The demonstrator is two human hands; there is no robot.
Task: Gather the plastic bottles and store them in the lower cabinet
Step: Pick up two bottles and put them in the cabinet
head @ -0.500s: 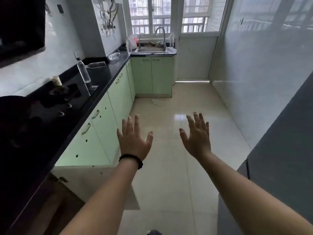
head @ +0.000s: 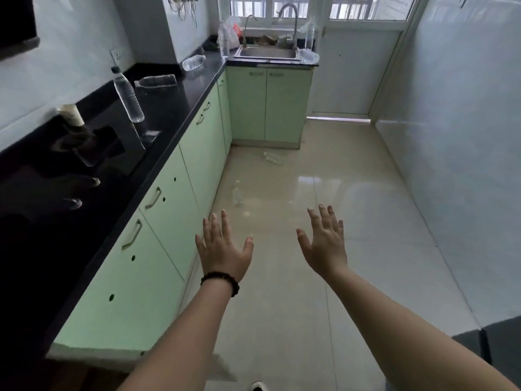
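Observation:
My left hand (head: pixel 222 246) and my right hand (head: pixel 324 244) are stretched out over the floor, fingers spread, holding nothing. A clear plastic bottle (head: pixel 128 95) stands upright on the black counter (head: pixel 180 108). Two more bottles lie on their sides farther back, one flattened (head: pixel 156 81) and one near the corner (head: pixel 194 62). Another bottle stands left of the sink (head: pixel 224 39), one stands to its right (head: pixel 310 35) and one lies beside it (head: pixel 308 56). Two clear bottles lie on the floor (head: pixel 274 158) (head: pixel 237 193). The green lower cabinets (head: pixel 169 210) run along the left with their doors shut.
A steel sink (head: pixel 267 53) with a tap sits under the window at the far end. A dark hob (head: pixel 84 153) and a small white cup (head: pixel 72 114) are on the near counter. A white door (head: pixel 352 77) and tiled wall bound the right side. A dark panel (head: pixel 493 345) stands at lower right.
The view has moved forward and tilted down along the kitchen, so the counter and the sink look nearer. Both hands stay open and spread in front of me.

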